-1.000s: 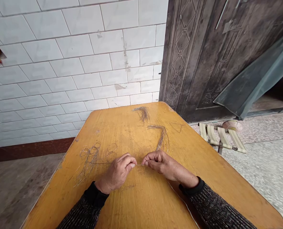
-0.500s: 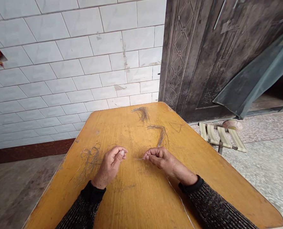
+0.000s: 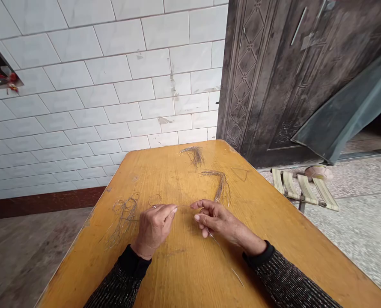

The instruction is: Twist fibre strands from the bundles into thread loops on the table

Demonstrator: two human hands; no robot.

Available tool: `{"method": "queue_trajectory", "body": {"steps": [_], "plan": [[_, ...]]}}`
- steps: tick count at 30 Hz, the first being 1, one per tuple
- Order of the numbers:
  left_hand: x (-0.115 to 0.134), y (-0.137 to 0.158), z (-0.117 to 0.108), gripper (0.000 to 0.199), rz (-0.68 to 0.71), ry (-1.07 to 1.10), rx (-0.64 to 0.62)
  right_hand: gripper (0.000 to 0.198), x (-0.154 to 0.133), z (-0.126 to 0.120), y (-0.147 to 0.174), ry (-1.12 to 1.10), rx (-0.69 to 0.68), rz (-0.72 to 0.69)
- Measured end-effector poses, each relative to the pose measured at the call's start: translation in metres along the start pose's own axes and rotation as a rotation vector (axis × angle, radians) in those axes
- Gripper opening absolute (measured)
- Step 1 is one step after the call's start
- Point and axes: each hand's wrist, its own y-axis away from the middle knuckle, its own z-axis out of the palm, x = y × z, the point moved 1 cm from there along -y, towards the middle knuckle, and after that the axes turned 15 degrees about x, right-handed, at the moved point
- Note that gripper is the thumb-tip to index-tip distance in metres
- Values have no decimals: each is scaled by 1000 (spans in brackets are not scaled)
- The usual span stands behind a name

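A thin metal wire [image 3: 184, 206] spans the small gap between my two hands above the table. My left hand [image 3: 156, 226] has its thumb and forefinger pinched on the wire's end. At my right hand [image 3: 218, 222] the wire meets the forefinger; the fingers are loosely curled around it, with the thumb a little apart. More wire emerges below this hand and runs down toward the lower right. Behind my right hand lies a bent bundle of wires [image 3: 221, 185]. Left of my left hand sits a tangle of looped wires [image 3: 125, 214], and a small wire loop [image 3: 155, 199] is just beyond it.
The yellow wooden table [image 3: 177, 278] ends at a white tiled wall [image 3: 120, 102]. Another wire bundle [image 3: 195, 155] lies at its far end, with a thin bent wire [image 3: 241, 173] at the right. A strap stool [image 3: 302, 188] stands right of the table, near a dark door [image 3: 274, 85].
My left hand has moved right and pinched the wire's end. My right hand's thumb has come away from the forefinger. The wire's tail has shifted, and the view has tilted slightly.
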Motion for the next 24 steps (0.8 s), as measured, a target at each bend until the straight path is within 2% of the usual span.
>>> {"method": "queue_trajectory", "body": {"steps": [5,8,11,14,18,21,24], "plan": [[3,-5,-5,17,-10,-107,-50,34,1,3,-2,-8,37,-6],[11,-10,-6,20,49,-187,-76,37,4,5,-3,23,77,23],[17,-9,-3,22,121,-207,-123,39,7,8,-3,52,60,28],[17,-4,4,23,138,-143,-209,41,9,9,-2,51,28,22],[12,0,10,27,37,-65,-278,40,8,8,-1,18,31,-4],[11,1,10,29,-27,26,-286,40,6,7,-1,-13,38,-2],[12,0,9,31,-65,188,-237,40,4,7,-1,-51,51,0]]}}
